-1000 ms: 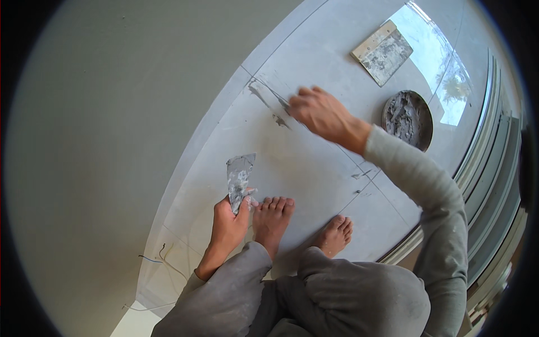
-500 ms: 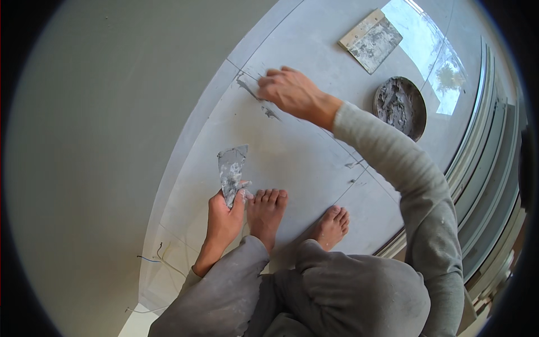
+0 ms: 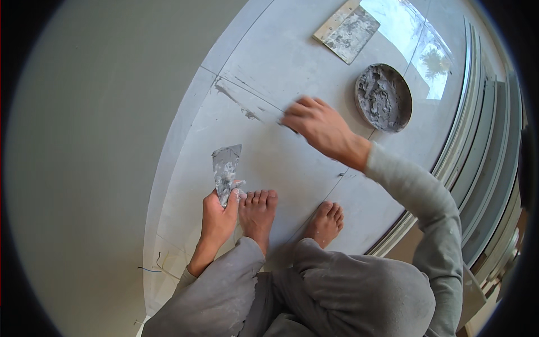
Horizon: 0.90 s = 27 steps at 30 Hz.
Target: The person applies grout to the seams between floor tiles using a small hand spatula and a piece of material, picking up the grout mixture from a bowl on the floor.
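Observation:
My left hand (image 3: 217, 216) is closed around a putty knife (image 3: 227, 168), its wide blade pointing away from me and smeared with pale grey paste. More paste clings to the thumb and fingers. Farther out, my right hand (image 3: 320, 126) is low over the tile joint, fingers curled down. A thin dark edge shows under its fingertips, but motion blur hides what it may be. Grey paste smears (image 3: 238, 102) run along the joint to the left of this hand. Just beyond it stands a round pan (image 3: 383, 98) of thick grey paste.
A flat, paste-stained plate with a wooden edge (image 3: 347, 31) lies on the tiled floor (image 3: 269, 157) at the far side. The wall (image 3: 101, 140) rises on the left, loose wires (image 3: 160, 263) near its foot. Metal door tracks (image 3: 477, 129) curve along the right. My bare feet (image 3: 324, 223) stand close by.
My right hand has swept along the joint to the right and nearer to me, leaving the paste smear more exposed. The left hand keeps its hold on the putty knife.

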Motion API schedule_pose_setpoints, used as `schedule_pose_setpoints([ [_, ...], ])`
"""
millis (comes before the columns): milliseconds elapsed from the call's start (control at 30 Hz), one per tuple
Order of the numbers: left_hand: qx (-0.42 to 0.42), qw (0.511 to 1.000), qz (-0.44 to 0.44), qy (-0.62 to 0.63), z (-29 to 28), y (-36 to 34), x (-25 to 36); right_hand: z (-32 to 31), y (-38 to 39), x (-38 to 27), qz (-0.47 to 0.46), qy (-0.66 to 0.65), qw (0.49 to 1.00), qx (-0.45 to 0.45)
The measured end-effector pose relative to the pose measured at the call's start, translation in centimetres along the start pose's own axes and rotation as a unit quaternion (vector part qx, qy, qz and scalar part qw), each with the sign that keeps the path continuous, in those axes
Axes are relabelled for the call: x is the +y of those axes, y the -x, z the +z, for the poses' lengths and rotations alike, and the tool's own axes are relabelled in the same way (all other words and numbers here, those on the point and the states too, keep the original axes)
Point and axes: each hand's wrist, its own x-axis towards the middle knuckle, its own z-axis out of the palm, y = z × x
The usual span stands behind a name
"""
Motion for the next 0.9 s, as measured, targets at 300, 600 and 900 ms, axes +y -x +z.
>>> schedule_pose_setpoints([
  [300, 0.019, 1.000, 0.019, 0.004, -3.3, 2.2, -1.0, -0.2, -2.6, -2.3, -0.004, 0.082, 0.983, -0.165],
  [600, 0.030, 0.999, 0.004, 0.035, 0.0, -0.1, -1.8, 3.6, -5.4, 1.9, -0.041, 0.107, 0.987, -0.112],
  [900, 0.037, 0.996, -0.036, 0.078, 1.3, -1.4, -0.9, -0.9, 3.5, 4.2, 0.024, 0.032, 0.959, -0.281],
])
